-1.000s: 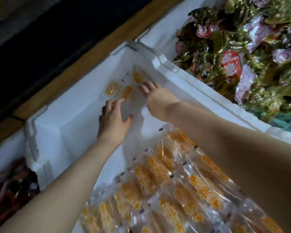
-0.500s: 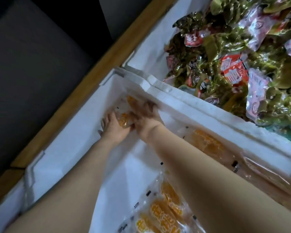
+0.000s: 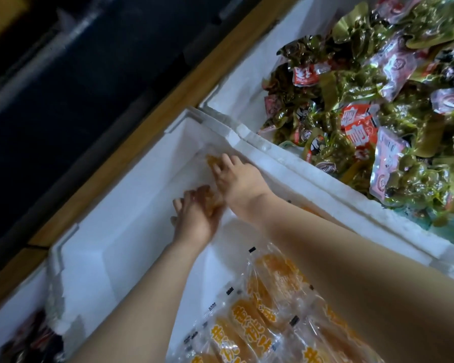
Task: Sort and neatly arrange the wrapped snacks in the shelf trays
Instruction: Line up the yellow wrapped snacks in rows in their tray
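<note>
Wooden shelf (image 3: 142,142): 3 white foam trays (image 3: 102,258) side by side.

Both my bare arms stretch forward and away from me, converging ahead. My left forearm (image 3: 142,297) runs up from the lower left; my right forearm (image 3: 351,271) comes in from the lower right and fills more of the view. My right hand (image 3: 237,179) lies farther out, palm down, back of the hand up, its fingers (image 3: 227,159) straight and slightly spread, pointing away. My left hand (image 3: 195,221) sits just behind and to the left of it, nearly touching the right wrist, palm down and fingers extended forward. Whether its thumb pinches anything I cannot tell.
</note>
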The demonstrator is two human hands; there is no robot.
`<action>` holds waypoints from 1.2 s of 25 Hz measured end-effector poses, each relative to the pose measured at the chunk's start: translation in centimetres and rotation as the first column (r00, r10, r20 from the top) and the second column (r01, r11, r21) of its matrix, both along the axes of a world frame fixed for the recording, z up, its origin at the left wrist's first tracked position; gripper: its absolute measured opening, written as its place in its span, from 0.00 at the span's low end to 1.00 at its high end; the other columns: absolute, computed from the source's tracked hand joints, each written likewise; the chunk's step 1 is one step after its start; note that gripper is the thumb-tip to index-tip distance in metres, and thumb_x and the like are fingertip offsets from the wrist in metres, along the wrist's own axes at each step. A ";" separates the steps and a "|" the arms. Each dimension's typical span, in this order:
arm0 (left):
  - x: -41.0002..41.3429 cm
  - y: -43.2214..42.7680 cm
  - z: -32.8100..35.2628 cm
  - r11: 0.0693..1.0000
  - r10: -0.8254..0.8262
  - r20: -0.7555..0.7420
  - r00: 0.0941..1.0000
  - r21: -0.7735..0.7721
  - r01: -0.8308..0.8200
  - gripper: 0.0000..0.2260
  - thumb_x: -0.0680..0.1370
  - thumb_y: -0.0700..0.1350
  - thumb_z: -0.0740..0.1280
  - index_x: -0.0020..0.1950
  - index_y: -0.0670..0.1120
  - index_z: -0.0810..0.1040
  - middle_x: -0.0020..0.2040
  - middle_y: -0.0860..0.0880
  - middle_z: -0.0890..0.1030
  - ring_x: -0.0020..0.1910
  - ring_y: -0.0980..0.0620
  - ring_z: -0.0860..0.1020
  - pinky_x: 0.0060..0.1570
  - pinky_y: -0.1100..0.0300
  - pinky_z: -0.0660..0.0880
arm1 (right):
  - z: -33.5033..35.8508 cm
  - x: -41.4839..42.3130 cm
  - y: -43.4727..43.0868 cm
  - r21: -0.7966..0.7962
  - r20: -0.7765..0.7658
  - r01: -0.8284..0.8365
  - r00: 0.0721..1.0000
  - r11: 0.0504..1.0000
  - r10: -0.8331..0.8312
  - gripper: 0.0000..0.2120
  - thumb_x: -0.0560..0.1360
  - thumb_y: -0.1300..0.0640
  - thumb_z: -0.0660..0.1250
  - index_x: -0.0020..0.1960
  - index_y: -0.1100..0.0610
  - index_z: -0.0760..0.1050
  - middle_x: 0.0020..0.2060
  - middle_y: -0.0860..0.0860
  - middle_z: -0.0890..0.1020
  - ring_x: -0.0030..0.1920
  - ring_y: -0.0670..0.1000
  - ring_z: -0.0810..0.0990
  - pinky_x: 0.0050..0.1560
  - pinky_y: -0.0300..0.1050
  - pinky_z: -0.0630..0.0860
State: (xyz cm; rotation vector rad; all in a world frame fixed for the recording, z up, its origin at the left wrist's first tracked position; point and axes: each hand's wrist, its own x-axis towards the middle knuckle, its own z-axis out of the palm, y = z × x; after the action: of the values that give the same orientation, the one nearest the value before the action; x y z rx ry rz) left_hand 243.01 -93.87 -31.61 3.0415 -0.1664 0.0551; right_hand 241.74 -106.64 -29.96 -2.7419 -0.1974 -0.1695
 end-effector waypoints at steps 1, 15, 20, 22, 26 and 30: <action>-0.5 0.0 -0.1 1.000 0.003 -0.006 1.000 0.017 -0.003 0.19 0.77 0.54 0.64 0.67 0.52 0.69 0.63 0.46 0.69 0.61 0.43 0.65 0.57 0.48 0.69 | 0.0 0.6 -0.1 0.046 0.005 -0.004 1.000 0.999 0.003 0.26 0.79 0.57 0.57 0.74 0.56 0.53 0.70 0.57 0.59 0.68 0.57 0.62 0.57 0.45 0.65; -3.0 2.3 -0.6 0.991 0.127 -0.147 0.981 -0.011 -0.131 0.23 0.77 0.53 0.66 0.63 0.39 0.66 0.63 0.38 0.68 0.64 0.40 0.65 0.63 0.45 0.66 | -0.3 0.5 -0.5 -0.036 -0.080 -0.103 0.992 0.994 0.100 0.19 0.78 0.64 0.58 0.68 0.62 0.62 0.65 0.57 0.67 0.63 0.58 0.70 0.56 0.49 0.70; -5.4 2.8 -0.5 0.967 0.199 -0.228 0.953 -0.110 -0.229 0.27 0.75 0.53 0.69 0.63 0.34 0.67 0.62 0.37 0.71 0.64 0.40 0.69 0.61 0.53 0.68 | -0.5 -2.0 -0.4 0.069 -0.268 -0.025 0.962 0.997 0.043 0.22 0.76 0.64 0.62 0.66 0.64 0.57 0.58 0.62 0.70 0.55 0.61 0.73 0.41 0.48 0.66; -6.2 3.3 -0.6 0.946 0.197 -0.241 0.950 -0.207 -0.249 0.24 0.74 0.50 0.70 0.59 0.34 0.68 0.59 0.38 0.74 0.61 0.40 0.72 0.57 0.53 0.70 | -0.2 -2.7 -0.4 0.142 -0.259 -0.013 0.965 0.990 0.050 0.20 0.75 0.64 0.63 0.63 0.64 0.59 0.50 0.61 0.74 0.50 0.60 0.73 0.36 0.48 0.64; -7.8 3.1 0.7 0.833 0.260 -0.170 0.950 -0.458 -0.310 0.17 0.75 0.45 0.69 0.53 0.42 0.62 0.53 0.42 0.76 0.54 0.43 0.76 0.47 0.57 0.70 | 0.7 -4.2 -0.7 0.252 -0.161 -0.045 0.983 0.967 0.087 0.22 0.73 0.60 0.66 0.63 0.63 0.62 0.53 0.59 0.77 0.54 0.59 0.73 0.47 0.51 0.72; -10.0 2.1 3.4 0.673 0.271 -0.141 0.952 -0.679 -0.292 0.17 0.75 0.48 0.69 0.53 0.43 0.63 0.43 0.51 0.73 0.44 0.47 0.74 0.40 0.59 0.66 | 2.9 -7.1 -0.8 0.553 -0.031 -0.032 0.998 0.833 0.059 0.21 0.73 0.59 0.68 0.63 0.61 0.66 0.50 0.52 0.75 0.51 0.52 0.74 0.50 0.45 0.73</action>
State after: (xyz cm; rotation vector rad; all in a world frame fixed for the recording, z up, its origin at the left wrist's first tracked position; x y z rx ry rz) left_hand 232.97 -91.79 -28.20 2.2689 0.2795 0.0760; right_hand 234.64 -107.41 -27.02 -2.1552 -0.1684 -0.1245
